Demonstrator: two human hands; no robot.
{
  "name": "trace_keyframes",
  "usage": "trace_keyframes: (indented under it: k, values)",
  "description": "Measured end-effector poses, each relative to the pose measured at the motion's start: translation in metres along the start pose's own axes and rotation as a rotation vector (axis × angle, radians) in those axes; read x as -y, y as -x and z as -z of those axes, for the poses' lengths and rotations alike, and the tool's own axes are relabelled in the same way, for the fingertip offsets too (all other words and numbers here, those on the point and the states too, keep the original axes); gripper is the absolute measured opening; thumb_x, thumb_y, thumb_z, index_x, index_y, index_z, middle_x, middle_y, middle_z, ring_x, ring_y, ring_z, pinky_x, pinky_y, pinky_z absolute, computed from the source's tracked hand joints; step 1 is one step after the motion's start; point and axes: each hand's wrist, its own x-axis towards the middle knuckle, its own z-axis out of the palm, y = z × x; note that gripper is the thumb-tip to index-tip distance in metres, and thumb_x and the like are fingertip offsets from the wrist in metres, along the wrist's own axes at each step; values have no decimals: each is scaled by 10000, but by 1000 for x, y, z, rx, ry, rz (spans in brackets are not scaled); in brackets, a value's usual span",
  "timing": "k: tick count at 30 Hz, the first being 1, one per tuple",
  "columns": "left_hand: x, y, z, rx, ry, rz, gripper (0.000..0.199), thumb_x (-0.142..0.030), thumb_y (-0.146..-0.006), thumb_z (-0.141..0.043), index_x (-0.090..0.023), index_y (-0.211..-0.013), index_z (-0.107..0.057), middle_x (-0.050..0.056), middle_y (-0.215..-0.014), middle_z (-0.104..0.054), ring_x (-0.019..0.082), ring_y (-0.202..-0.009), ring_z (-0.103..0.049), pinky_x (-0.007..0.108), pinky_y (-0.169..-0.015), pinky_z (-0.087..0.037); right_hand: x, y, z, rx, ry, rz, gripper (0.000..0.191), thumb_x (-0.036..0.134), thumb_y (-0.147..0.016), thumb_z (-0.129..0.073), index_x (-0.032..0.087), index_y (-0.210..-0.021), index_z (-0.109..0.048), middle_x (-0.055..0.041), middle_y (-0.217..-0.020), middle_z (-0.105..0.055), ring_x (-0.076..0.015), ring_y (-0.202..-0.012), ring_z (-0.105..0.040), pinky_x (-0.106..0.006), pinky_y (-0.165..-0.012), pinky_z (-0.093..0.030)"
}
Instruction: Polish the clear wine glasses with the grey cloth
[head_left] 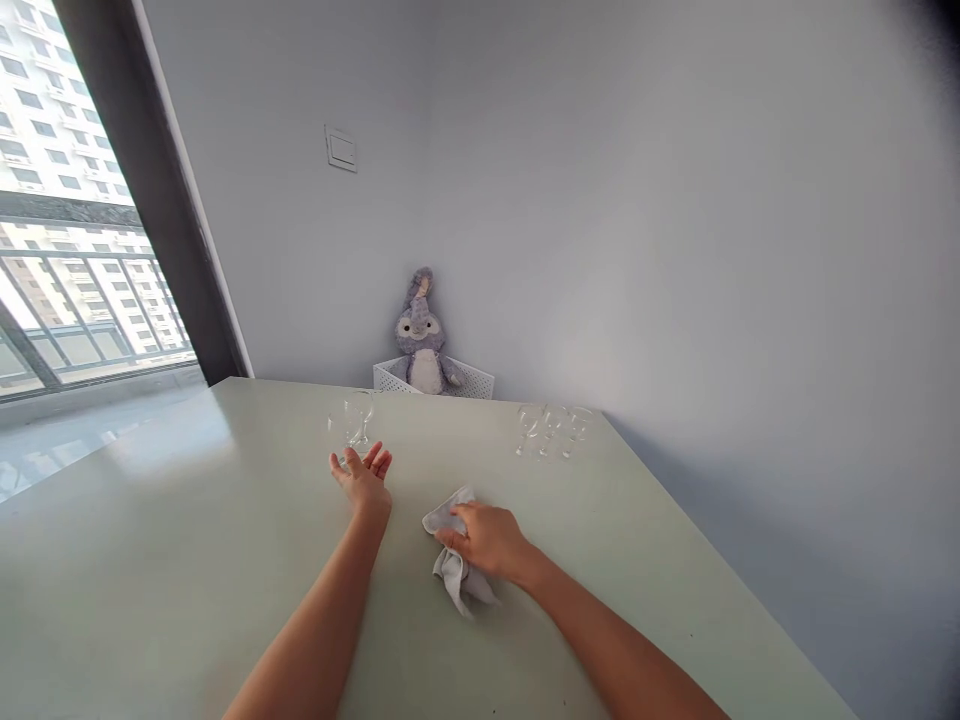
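My left hand (364,480) reaches forward with its fingers spread, just in front of several clear stemmed glasses (363,415) at the left. Whether a fingertip touches the nearest glass is hard to tell. Bunched under my right hand (487,538) is a light grey cloth (459,580), gripped between thumb and fingers near the middle of the table. One flap of it sticks out beyond the fingers and loose folds hang toward me. A row of clear stemmed glasses (550,428) stands upright farther back on the right.
The pale green table (225,560) ends at a grey wall on the right. Behind its far edge a plush rabbit (424,345) sits in a white perforated basket (472,381). A window (82,220) with a railing is at the left.
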Motion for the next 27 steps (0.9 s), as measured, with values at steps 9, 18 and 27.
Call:
trace_keyframes:
  k: [9, 18, 27]
  values:
    - [-12, -37, 5, 123, 323, 289, 455, -566, -822, -244, -257, -1149, -312, 150, -1055, -556, 198, -910, -615, 352, -737, -506, -2, 5, -16, 55, 5, -28, 238, 383, -733, -521, 221, -871, -627, -18, -876, -602, -157, -750, -552, -235, -630, -349]
    - [-8, -17, -2, 98, 298, 295, 345, -522, -784, -423, -178, -791, -434, 94, -874, -582, 141, -854, -614, 295, -804, -486, -20, -5, -18, -194, -794, -217, 214, 347, -725, -496, 170, -610, -460, 57, -539, -380, -88, -525, -365, -202, -507, -289]
    - [24, 63, -19, 571, -29, 234, 328, -402, -709, -599, -194, -913, -446, 33, -828, -642, 155, -793, -631, 377, -824, -451, -23, -1, 8, -714, -1224, -358, 281, 474, -741, -490, 211, -693, -403, 44, -601, -385, -103, -535, -382, -209, -501, -362]
